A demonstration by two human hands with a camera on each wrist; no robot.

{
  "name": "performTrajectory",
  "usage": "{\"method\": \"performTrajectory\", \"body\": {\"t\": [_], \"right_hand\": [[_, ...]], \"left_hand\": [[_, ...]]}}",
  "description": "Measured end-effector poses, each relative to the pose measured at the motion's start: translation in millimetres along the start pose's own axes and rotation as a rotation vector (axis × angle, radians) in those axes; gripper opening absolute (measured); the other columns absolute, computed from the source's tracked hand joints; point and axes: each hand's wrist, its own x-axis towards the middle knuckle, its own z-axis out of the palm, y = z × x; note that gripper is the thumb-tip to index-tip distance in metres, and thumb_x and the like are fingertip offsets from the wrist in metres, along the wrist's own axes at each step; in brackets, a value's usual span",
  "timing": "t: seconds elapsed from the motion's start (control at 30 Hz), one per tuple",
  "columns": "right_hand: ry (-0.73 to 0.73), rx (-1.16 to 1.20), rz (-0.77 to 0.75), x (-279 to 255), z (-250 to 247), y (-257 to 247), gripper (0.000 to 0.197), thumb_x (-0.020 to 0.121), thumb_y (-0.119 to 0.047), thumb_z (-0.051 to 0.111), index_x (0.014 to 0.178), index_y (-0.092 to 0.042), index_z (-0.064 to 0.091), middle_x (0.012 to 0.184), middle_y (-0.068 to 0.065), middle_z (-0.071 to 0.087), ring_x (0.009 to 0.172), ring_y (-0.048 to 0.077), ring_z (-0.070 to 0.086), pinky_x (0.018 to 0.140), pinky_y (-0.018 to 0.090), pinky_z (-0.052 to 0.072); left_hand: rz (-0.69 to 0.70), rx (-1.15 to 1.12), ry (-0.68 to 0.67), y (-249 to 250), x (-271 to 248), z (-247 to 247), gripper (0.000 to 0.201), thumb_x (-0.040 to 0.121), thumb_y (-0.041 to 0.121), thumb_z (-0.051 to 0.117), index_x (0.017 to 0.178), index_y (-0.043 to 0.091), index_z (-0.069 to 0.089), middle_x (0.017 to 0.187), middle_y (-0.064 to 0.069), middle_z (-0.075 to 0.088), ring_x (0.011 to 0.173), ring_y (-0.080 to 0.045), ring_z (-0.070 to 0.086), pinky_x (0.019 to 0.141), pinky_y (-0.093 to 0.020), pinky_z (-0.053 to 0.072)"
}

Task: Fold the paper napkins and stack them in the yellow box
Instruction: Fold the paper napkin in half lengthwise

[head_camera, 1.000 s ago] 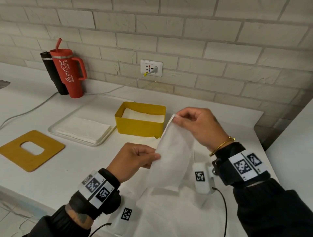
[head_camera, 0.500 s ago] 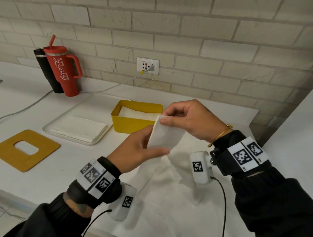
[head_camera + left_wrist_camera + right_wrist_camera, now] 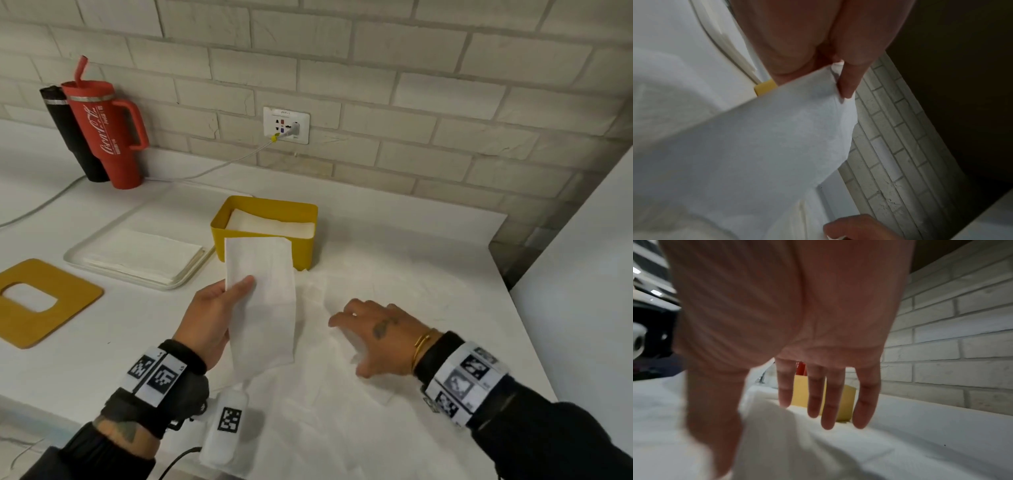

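Note:
My left hand (image 3: 219, 308) pinches a folded white napkin (image 3: 262, 301) by its left edge, thumb on top, and holds it above the counter just in front of the yellow box (image 3: 263, 233). The left wrist view shows the napkin (image 3: 760, 146) under the thumb. Folded napkins (image 3: 270, 224) lie inside the box. My right hand (image 3: 373, 329) is empty, fingers spread and straight, low over an unfolded napkin (image 3: 342, 394) spread on the counter; the right wrist view shows those fingers (image 3: 828, 402) with the box (image 3: 844, 402) behind them.
A white tray (image 3: 102, 260) with a stack of flat napkins (image 3: 144, 257) sits left of the box. A yellow board with a cutout (image 3: 44, 301) lies at far left. A red tumbler (image 3: 109, 126) and a black bottle (image 3: 68, 137) stand by the brick wall.
My right hand let go of the folded napkin and dropped to the counter on the right. My left hand now holds the napkin alone, laid flatter and nearer the box.

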Motion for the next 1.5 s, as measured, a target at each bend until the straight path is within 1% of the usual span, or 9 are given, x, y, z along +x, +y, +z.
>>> {"method": "performTrajectory", "body": {"t": [0.17, 0.3, 0.4, 0.6, 0.87, 1.07, 1.17, 1.3, 1.5], "right_hand": [[0.303, 0.009, 0.005, 3, -4, -4, 0.034, 0.102, -0.013, 0.046, 0.130, -0.022, 0.061, 0.125, -0.003, 0.061, 0.112, 0.019, 0.060, 0.094, 0.030, 0.046], [0.701, 0.800, -0.093, -8, -45, -4, 0.009, 0.095, -0.019, 0.069, 0.098, -0.019, 0.077, 0.097, -0.009, 0.072, 0.088, 0.005, 0.066, 0.083, 0.020, 0.050], [0.800, 1.456, -0.056, -22, -70, 2, 0.014, 0.092, -0.018, 0.071, 0.095, -0.005, 0.075, 0.090, 0.008, 0.074, 0.080, 0.019, 0.068, 0.071, 0.029, 0.054], [0.730, 1.746, 0.275, -11, -33, 23, 0.013, 0.094, -0.020, 0.069, 0.104, -0.014, 0.076, 0.100, 0.003, 0.078, 0.094, 0.020, 0.071, 0.062, 0.028, 0.057], [0.715, 1.726, 0.352, -6, -6, 19, 0.011, 0.096, -0.017, 0.067, 0.103, -0.011, 0.073, 0.094, 0.004, 0.078, 0.079, 0.013, 0.074, 0.071, 0.032, 0.060], [0.669, 1.747, 0.397, -13, 3, 26, 0.019, 0.095, -0.020, 0.068, 0.105, -0.004, 0.069, 0.096, 0.009, 0.076, 0.083, 0.020, 0.072, 0.077, 0.036, 0.054], [0.641, 1.798, 0.431, -19, 6, 31, 0.006, 0.097, -0.014, 0.064, 0.092, -0.018, 0.064, 0.092, 0.009, 0.073, 0.080, 0.021, 0.068, 0.070, 0.033, 0.052], [0.535, 1.951, 0.333, -19, 16, 34, 0.004, 0.096, -0.007, 0.061, 0.098, -0.007, 0.064, 0.101, 0.020, 0.072, 0.090, 0.030, 0.069, 0.087, 0.044, 0.052], [0.383, 1.832, 0.110, -18, 18, 46, 0.043, 0.075, -0.006, 0.075, 0.117, -0.011, 0.064, 0.099, 0.017, 0.071, 0.085, 0.025, 0.070, 0.071, 0.031, 0.059]], "left_hand": [[-0.020, -0.008, 0.023, -4, -1, -1, 0.026, 0.098, 0.028, 0.064, 0.109, 0.006, 0.071, 0.099, -0.009, 0.079, 0.089, -0.028, 0.073, 0.075, -0.040, 0.055], [-0.023, -0.034, 0.073, -5, -1, -7, 0.023, 0.098, 0.029, 0.063, 0.104, 0.007, 0.071, 0.092, -0.007, 0.079, 0.083, -0.025, 0.072, 0.071, -0.037, 0.054], [-0.029, -0.050, 0.096, -7, -1, -12, 0.025, 0.099, 0.029, 0.063, 0.106, 0.007, 0.071, 0.094, -0.008, 0.078, 0.086, -0.027, 0.072, 0.072, -0.038, 0.054], [-0.094, -0.058, -0.016, -15, -7, -5, 0.037, 0.101, 0.032, 0.057, 0.116, 0.001, 0.070, 0.108, -0.018, 0.076, 0.094, -0.033, 0.075, 0.076, -0.039, 0.056], [-0.173, -0.180, -0.166, -7, -13, 22, 0.036, 0.101, 0.037, 0.056, 0.121, 0.011, 0.069, 0.112, -0.014, 0.076, 0.100, -0.030, 0.074, 0.084, -0.043, 0.057], [0.027, 0.078, -0.199, -10, -4, 21, 0.036, 0.080, 0.002, 0.080, 0.115, 0.006, 0.070, 0.107, -0.015, 0.077, 0.099, -0.036, 0.074, 0.078, -0.040, 0.062], [0.129, 0.195, -0.199, -4, -2, 15, 0.034, 0.081, -0.001, 0.080, 0.112, 0.011, 0.072, 0.102, -0.008, 0.079, 0.096, -0.031, 0.075, 0.080, -0.039, 0.062], [0.188, 0.275, -0.226, 5, 0, 10, 0.043, 0.070, 0.012, 0.087, 0.110, 0.015, 0.072, 0.101, -0.006, 0.078, 0.093, -0.028, 0.075, 0.083, -0.044, 0.061], [0.191, 0.404, -0.293, 19, 6, 6, 0.051, 0.062, 0.023, 0.081, 0.112, 0.022, 0.072, 0.101, -0.001, 0.078, 0.093, -0.026, 0.074, 0.085, -0.046, 0.061]]}}
